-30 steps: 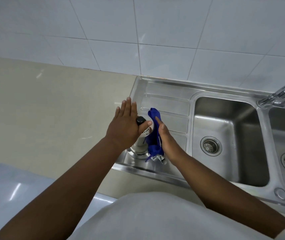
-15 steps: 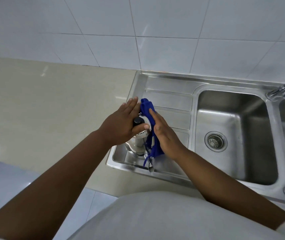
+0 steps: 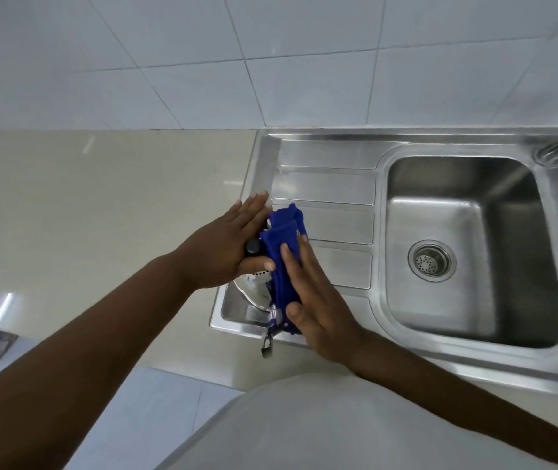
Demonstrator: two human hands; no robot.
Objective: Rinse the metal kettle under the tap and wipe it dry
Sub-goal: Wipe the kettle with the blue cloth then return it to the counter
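Blue cloth (image 3: 282, 256) under flat right hand (image 3: 316, 303), left hand (image 3: 220, 247) against kettle (image 3: 254, 290)

Shiny metal kettle (image 3: 254, 290), seemingly soft blue cloth (image 3: 282, 252).

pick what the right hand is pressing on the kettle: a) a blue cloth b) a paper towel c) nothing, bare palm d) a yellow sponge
a: the right hand lies flat on a blue cloth against the kettle, while the left hand rests on its top
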